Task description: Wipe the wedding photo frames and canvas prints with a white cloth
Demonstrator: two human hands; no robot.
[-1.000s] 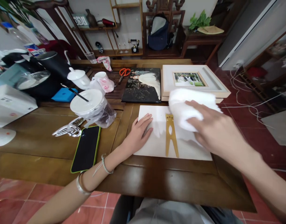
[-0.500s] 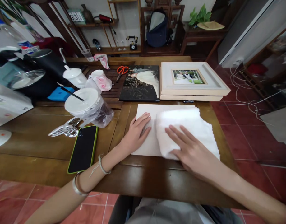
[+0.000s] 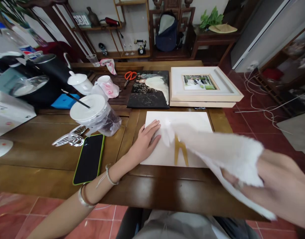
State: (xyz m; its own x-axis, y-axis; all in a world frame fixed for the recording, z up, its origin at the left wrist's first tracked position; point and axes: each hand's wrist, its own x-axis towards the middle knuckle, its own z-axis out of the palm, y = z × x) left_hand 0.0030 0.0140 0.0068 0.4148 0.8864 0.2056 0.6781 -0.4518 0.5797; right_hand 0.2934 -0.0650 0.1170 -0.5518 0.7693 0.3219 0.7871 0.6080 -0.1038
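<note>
My left hand [image 3: 149, 139] lies with its fingers stretched out on the left part of a white rectangular board [image 3: 197, 121]. At the right, my right hand [image 3: 274, 186] grips a white fluffy cloth [image 3: 224, 146], smeared by motion and raised with one side hanging loose. Its far end hangs across the board's right half and hides part of it. On the board, near its front edge, shows a yellow-brown A-shaped piece or mark [image 3: 181, 153]; I cannot tell which.
Behind the board are a dark photo panel [image 3: 151, 89] and a pale framed picture [image 3: 202, 81]. Orange-handled scissors [image 3: 130, 78] lie farther left. A phone [image 3: 89, 159], a bagged drink cup [image 3: 89, 109] and a white teapot [image 3: 80, 82] occupy the left side. Cables [image 3: 257, 109] cross the floor at right.
My right hand has lifted the cloth off the board and swung it to the right. The yellow-brown A shape is now uncovered. My left hand has stayed in place.
</note>
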